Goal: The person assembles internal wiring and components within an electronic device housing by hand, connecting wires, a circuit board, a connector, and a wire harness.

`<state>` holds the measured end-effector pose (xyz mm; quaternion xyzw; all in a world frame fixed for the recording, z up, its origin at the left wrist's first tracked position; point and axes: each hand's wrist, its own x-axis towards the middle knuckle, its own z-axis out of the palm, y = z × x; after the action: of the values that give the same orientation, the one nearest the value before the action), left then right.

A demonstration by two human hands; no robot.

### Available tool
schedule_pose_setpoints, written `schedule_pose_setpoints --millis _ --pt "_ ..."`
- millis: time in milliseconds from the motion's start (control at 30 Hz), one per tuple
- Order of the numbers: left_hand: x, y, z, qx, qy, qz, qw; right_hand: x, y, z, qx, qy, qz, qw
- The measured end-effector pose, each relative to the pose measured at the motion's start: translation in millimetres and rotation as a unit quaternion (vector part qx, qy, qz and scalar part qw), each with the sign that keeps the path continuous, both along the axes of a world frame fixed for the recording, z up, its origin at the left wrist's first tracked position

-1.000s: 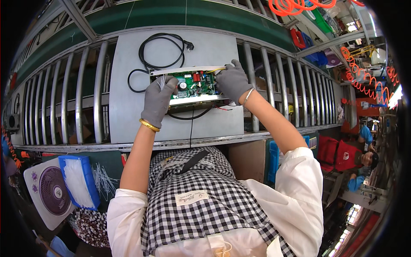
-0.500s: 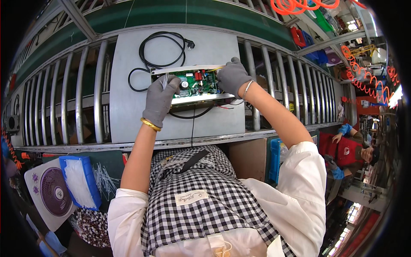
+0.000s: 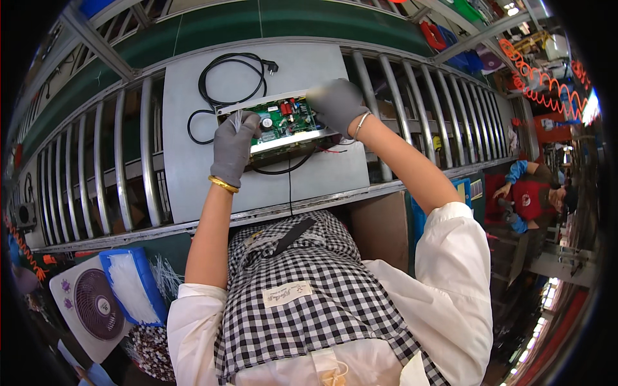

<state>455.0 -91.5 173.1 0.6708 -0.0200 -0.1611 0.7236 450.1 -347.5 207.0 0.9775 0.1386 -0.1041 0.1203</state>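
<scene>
My gloved left hand (image 3: 233, 148) is closed on a small bunch of thin white cable ties (image 3: 237, 120), which stick up between thumb and fingers. It rests at the left end of a shallow metal housing (image 3: 286, 141) with an open top. Inside lies a green circuit board (image 3: 283, 126) carrying red and black parts. My gloved right hand (image 3: 339, 108) covers the housing's right end; its fingers are blurred and partly hidden, so I cannot make out a grip. Thin red wire ends (image 3: 333, 151) poke out below that hand.
Under the housing is a flat grey board (image 3: 193, 174) lying across metal rollers (image 3: 148, 148). A black power cord (image 3: 201, 80) with a plug coils behind. At lower left are a blue tray of cable ties (image 3: 132, 286) and a fan (image 3: 98, 302). A co-worker (image 3: 531, 199) sits at right.
The view has shifted and turned slightly. My right hand has moved a little over the housing's right end and is now blurred. My left hand keeps the cable ties at the left end.
</scene>
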Motion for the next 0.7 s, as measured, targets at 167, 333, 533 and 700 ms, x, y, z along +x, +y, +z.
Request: schedule_pose_setpoints --millis 167,333,533,700 --pt "3 1 -19 -0.014 -0.033 0.033 0.999 -48 6 27 0.308 -0.202 -0.104 0.924" --pt "3 -4 -3 -0.008 -0.009 0.01 1.0 -123 12 -17 0.438 0.041 -0.308 0.843" --pt "4 -1 -3 0.004 0.027 -0.003 1.0 -137 39 -132 0.619 0.06 -0.316 0.717" --pt "5 -3 -2 0.028 0.006 -0.002 1.0 -144 62 -187 0.462 0.114 -0.319 0.819"
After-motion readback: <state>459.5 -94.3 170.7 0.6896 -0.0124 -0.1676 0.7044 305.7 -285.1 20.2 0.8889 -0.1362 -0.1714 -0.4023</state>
